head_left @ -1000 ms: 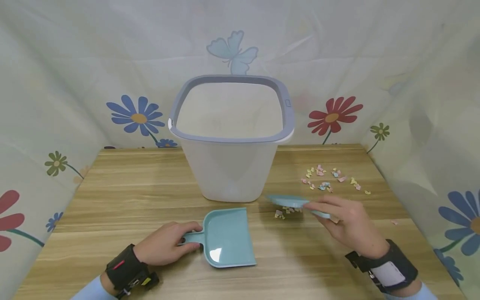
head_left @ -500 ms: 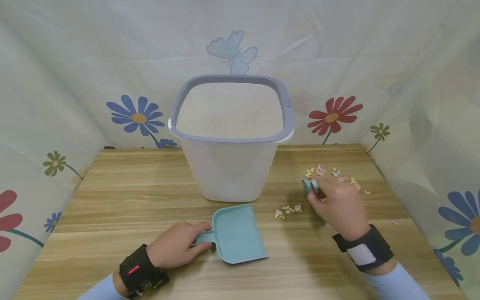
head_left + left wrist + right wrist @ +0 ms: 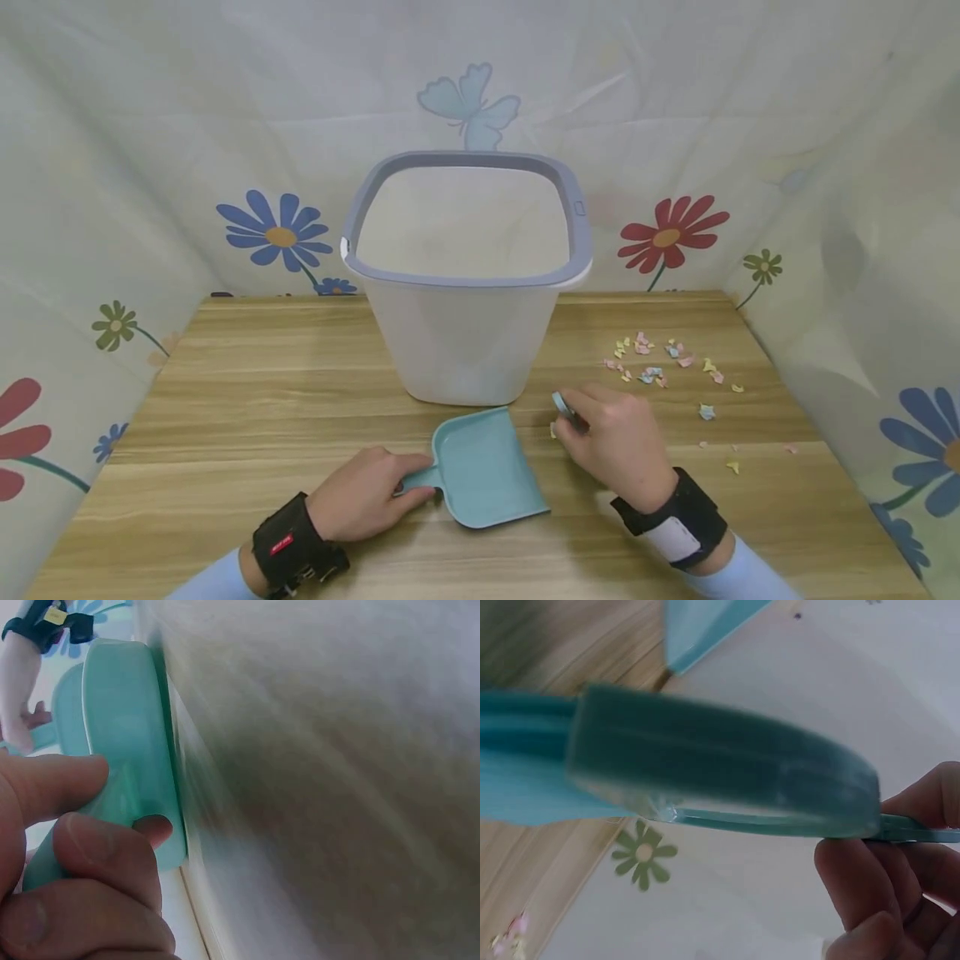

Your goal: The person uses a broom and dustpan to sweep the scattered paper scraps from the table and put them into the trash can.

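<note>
Gripping dustpan point(image 3: 487, 467) handle w/ left hand point(image 3: 367, 504), pan flat on table point(image 3: 225, 400) front of bin point(image 3: 465, 275) | right hand point(image 3: 615, 442) pinching small teal brush point(image 3: 561, 406) just right of pan | paper scraps point(image 3: 660, 362) far right

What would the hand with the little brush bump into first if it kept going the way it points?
Probably the dustpan. The right hand holds the small brush and points left across the table; the pan's open mouth lies closest on that side. Depth is hard to judge, so it might pass just behind, toward the bin.
</note>
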{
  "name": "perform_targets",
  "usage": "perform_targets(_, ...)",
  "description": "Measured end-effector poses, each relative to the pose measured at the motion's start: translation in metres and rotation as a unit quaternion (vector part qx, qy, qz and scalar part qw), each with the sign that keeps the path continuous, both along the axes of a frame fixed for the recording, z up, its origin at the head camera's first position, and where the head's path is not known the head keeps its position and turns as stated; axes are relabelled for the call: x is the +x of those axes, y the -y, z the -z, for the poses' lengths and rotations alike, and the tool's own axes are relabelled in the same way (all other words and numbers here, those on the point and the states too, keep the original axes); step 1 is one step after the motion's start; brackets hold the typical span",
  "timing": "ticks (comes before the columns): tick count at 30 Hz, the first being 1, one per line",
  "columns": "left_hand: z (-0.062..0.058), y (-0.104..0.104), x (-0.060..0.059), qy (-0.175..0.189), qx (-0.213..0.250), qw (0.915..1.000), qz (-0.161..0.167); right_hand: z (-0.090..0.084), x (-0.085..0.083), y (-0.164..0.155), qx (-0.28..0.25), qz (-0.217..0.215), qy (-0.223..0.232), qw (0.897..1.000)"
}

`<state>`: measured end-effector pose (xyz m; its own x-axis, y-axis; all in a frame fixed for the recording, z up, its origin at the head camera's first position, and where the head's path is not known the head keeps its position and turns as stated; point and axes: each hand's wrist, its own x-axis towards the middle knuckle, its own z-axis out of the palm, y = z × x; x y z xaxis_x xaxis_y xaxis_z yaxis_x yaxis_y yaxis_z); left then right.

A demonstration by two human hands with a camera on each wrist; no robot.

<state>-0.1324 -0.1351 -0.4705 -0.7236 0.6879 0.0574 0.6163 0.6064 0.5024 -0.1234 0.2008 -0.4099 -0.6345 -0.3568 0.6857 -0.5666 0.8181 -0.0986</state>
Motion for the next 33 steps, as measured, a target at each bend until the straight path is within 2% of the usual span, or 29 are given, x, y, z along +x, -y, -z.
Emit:
perform_targets(7, 0.0, -0.001, 0.0, 0.015, 0.011, 0.9998, 0.004, -0.004, 0.004, 0.02, -0.069, -0.051, 0.03, 0.996)
perform_targets(12, 0.0, -0.002, 0.001, 0.021, 0.01, 0.9997, 0.003, -0.01, 0.005, 0.017, -0.158, -0.084, 0.079, 0.981)
perform_targets(14, -0.001, -0.002, 0.001, 0.021, 0.007, 0.9998, 0.001, -0.014, 0.004, 0.013, -0.19, -0.086, 0.084, 0.974)
perform_targets(16, -0.002, -0.002, 0.001, 0.021, 0.004, 0.9998, -0.002, -0.017, 0.003, 0.009, -0.203, -0.079, 0.08, 0.973)
perform_targets(24, -0.011, 0.004, -0.001, 0.009, -0.024, 0.9997, -0.006, -0.019, -0.001, 0.001, -0.173, -0.05, 0.043, 0.983)
perform_targets(33, -0.025, 0.02, -0.004, -0.015, -0.07, 0.9974, -0.009, -0.012, -0.003, 0.004, -0.104, -0.025, 0.01, 0.994)
